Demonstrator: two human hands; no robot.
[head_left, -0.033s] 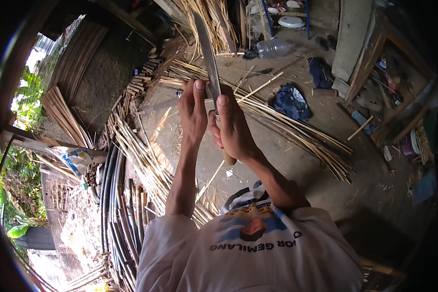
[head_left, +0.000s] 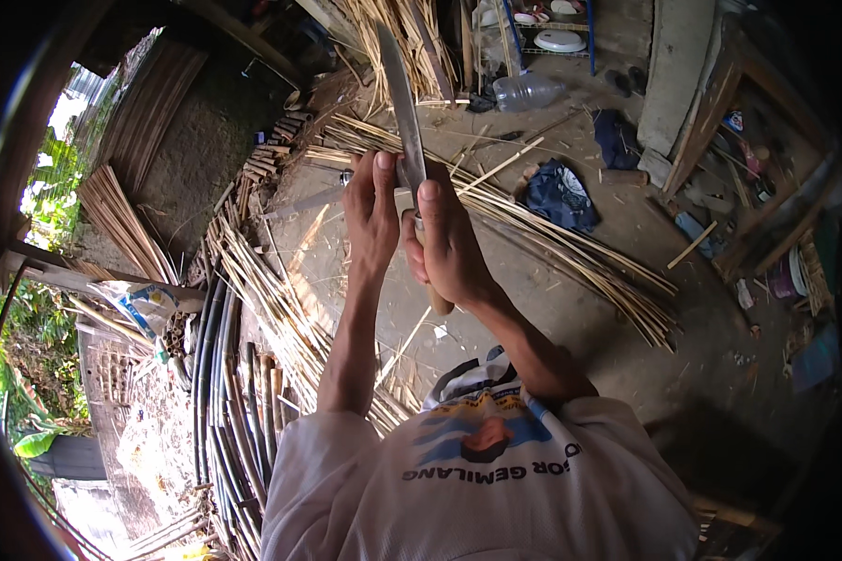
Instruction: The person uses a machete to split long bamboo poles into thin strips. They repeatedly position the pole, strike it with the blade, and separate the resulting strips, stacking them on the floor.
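Note:
My right hand [head_left: 447,238] is wrapped round the wooden handle [head_left: 440,301] of a machete. The machete's long grey blade [head_left: 404,107] points up and away from me, and my right thumb lies along its base. Close to the left of the blade, my left hand [head_left: 372,210] is closed, with the thumb up and the fingers curled. What it grips, if anything, is hidden. Beyond and below my left hand, a flat grey blade-like thing [head_left: 304,203] shows near the floor. Long split bamboo strips [head_left: 552,238] lie on the floor beyond my hands.
More bamboo strips [head_left: 271,290] lie to the left, beside dark bamboo poles [head_left: 217,374]. Short bamboo pieces [head_left: 269,159] are piled farther back. A dark blue cloth [head_left: 561,196] and a clear plastic bottle [head_left: 529,92] lie ahead. A wooden frame [head_left: 711,103] stands at right.

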